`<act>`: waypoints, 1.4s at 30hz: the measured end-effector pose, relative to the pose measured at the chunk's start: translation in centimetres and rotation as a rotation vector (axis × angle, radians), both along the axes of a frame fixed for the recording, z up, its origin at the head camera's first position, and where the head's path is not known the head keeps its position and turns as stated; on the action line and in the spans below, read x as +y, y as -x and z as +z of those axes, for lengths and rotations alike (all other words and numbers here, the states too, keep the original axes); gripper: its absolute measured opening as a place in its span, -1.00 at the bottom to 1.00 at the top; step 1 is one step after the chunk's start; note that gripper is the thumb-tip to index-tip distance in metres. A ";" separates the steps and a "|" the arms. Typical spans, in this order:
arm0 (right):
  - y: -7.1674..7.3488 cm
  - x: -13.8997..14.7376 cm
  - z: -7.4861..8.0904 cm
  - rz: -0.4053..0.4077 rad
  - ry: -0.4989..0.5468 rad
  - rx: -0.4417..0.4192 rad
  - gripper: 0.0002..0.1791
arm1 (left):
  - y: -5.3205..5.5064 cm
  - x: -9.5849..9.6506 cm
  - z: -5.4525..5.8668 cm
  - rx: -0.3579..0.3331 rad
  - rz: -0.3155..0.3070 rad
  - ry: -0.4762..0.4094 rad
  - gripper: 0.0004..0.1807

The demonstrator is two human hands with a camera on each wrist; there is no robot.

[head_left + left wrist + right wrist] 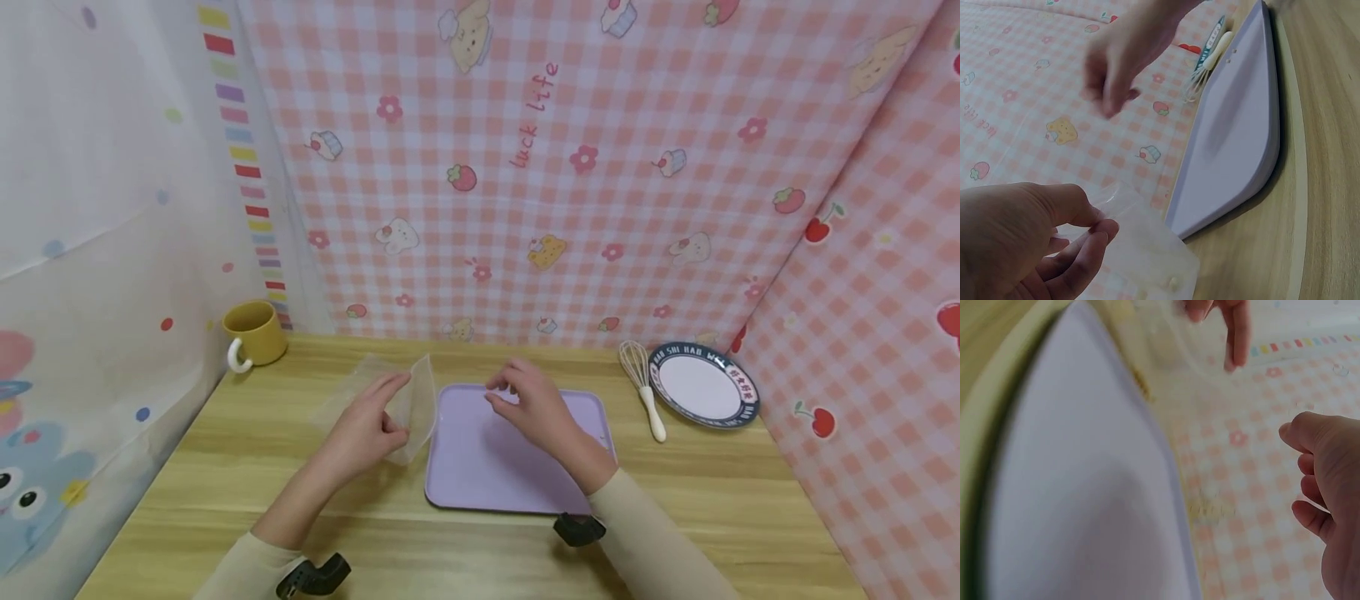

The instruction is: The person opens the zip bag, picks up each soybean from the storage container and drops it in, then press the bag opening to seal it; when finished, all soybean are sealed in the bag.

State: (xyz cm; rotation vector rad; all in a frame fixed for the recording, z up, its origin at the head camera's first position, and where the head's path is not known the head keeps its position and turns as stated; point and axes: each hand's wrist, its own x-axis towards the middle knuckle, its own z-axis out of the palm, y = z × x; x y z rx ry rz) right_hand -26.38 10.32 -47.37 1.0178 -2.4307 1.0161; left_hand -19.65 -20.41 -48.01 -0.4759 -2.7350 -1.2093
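My left hand (369, 427) pinches the edge of a clear plastic bag (422, 400) between thumb and finger, left of a lavender tray (487, 467). In the left wrist view, the bag (1147, 250) hangs below the fingertips, with a small pale piece showing near its bottom. Over the tray's upper part hovers my right hand (534, 407), its fingers loosely bent and nothing visible in them. The right wrist view shows that hand (1329, 469) with its fingers apart. A few tiny pale bits (1231, 56) lie on the tray near one end.
A yellow mug (258, 333) with a white handle stands at the back left corner. To the right of the tray lie a whisk (647, 396) with a pale handle and a dark-rimmed plate (701, 387). Patterned cloth (510, 208) hangs along the wooden table's back edge.
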 end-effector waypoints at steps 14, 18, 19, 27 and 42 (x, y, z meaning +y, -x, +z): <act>-1.8 11.5 -4.0 -0.172 -0.069 -0.038 -0.78 | 0.3 0.0 -0.2 -0.009 0.006 0.030 -0.05; -2.2 13.8 -4.3 -0.168 -0.095 -0.078 -0.78 | 0.3 0.0 -0.2 -0.017 0.001 0.023 -0.05; -2.4 14.3 -4.4 -0.171 -0.103 -0.089 -0.78 | 0.3 0.0 -0.2 -0.019 0.000 0.022 -0.05; -3.0 16.8 -5.1 -0.185 -0.119 -0.138 -0.79 | 0.1 0.1 0.0 -0.035 0.004 0.014 -0.06; -3.0 17.3 -5.8 -0.209 -0.237 -0.243 -0.82 | 0.0 0.1 0.4 -0.048 0.022 0.012 -0.06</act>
